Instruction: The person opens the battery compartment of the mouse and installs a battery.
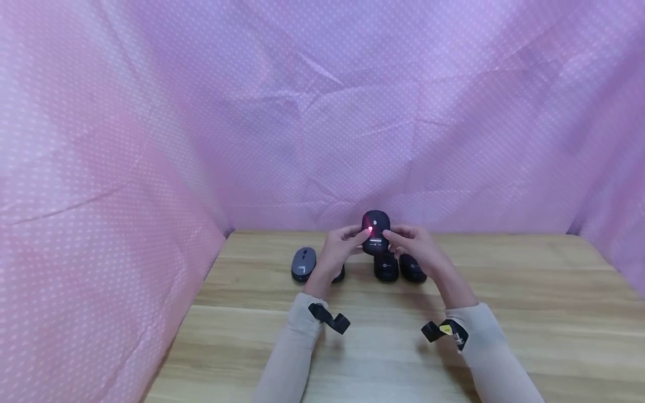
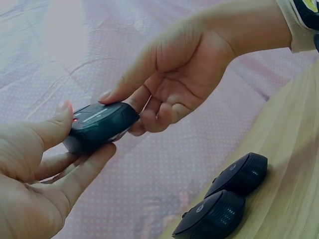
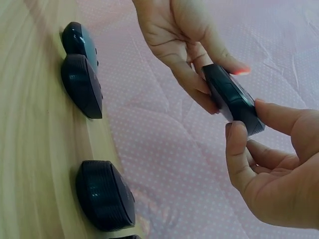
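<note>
Both hands hold one black computer mouse (image 1: 375,218) up above the table's far edge, its underside turned toward the head camera and a red sensor light glowing on it. The left hand (image 1: 339,252) pinches its left side between thumb and fingers. On the opposite side, the right hand (image 1: 420,249) pinches it the same way. The left wrist view shows the raised mouse (image 2: 102,127) from its end, with thumbs on the underside and fingers beneath. In the right wrist view the mouse (image 3: 233,97) appears tilted between the fingertips.
On the wooden table (image 1: 373,347) stand a grey-topped mouse (image 1: 304,264) at left, a dark mouse (image 1: 339,274) mostly hidden by the left wrist, and two black mice, one below the held mouse (image 1: 386,268) and another beside it (image 1: 412,270). Pink dotted cloth (image 1: 322,123) hangs behind.
</note>
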`<state>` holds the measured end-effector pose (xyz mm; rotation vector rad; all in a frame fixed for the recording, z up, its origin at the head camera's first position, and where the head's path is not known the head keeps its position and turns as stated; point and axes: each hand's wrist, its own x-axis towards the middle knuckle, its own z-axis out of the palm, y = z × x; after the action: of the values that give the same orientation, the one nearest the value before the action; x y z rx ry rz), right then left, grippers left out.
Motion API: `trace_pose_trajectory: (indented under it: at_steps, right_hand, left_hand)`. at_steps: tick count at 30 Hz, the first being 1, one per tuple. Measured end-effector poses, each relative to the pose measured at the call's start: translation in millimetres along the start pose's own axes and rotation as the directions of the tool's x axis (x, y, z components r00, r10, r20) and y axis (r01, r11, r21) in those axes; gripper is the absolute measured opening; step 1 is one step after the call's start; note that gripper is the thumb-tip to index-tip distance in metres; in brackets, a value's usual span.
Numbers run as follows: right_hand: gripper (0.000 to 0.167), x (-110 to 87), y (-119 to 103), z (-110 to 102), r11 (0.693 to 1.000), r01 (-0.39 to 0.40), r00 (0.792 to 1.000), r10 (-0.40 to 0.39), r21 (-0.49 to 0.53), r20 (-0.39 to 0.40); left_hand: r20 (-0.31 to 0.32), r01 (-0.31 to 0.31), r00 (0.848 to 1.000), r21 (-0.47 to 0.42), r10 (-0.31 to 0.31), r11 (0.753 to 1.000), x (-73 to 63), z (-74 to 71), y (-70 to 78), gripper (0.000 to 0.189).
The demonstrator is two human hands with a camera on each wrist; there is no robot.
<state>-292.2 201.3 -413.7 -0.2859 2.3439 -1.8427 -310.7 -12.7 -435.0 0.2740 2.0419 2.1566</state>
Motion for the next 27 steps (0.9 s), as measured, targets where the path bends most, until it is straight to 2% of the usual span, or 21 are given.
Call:
trace_pose_trajectory:
  at_steps: [3, 8, 11, 19, 27]
  right_hand:
    - [0.049, -2.9, 1.0, -1.4, 1.000, -0.006, 1.000, 0.006, -0.003, -0.001]
    - [0.051, -2.2, 0.1, 1.9, 1.000, 0.026, 0.999, -0.026, -0.001, -0.028]
    - [0.050, -0.4, -0.4, 3.9, 0.999, 0.050, 0.998, -0.049, 0.004, -0.042]
    - [0.048, 1.7, 2.4, 6.2, 0.996, 0.083, 0.995, -0.080, 0.043, -0.053]
    - [0.045, 1.7, 1.5, 4.3, 0.998, 0.064, 0.996, -0.063, 0.008, -0.066]
  left_hand:
    - [-0.015, -0.008, 1.000, 0.038, 0.008, 0.999, -1.2, 1.2, -2.4, 0.041]
    - [-0.065, -0.067, 0.995, 0.108, 0.074, 0.992, -1.4, -0.3, -1.1, 0.037]
    - [-0.077, -0.076, 0.994, 0.107, 0.084, 0.991, -0.4, -1.1, 0.4, 0.038]
    - [-0.048, -0.067, 0.996, 0.039, 0.068, 0.997, -2.5, -1.2, 2.8, 0.041]
    - [-0.037, -0.038, 0.998, 0.069, 0.041, 0.997, -0.9, -0.2, 1.8, 0.041]
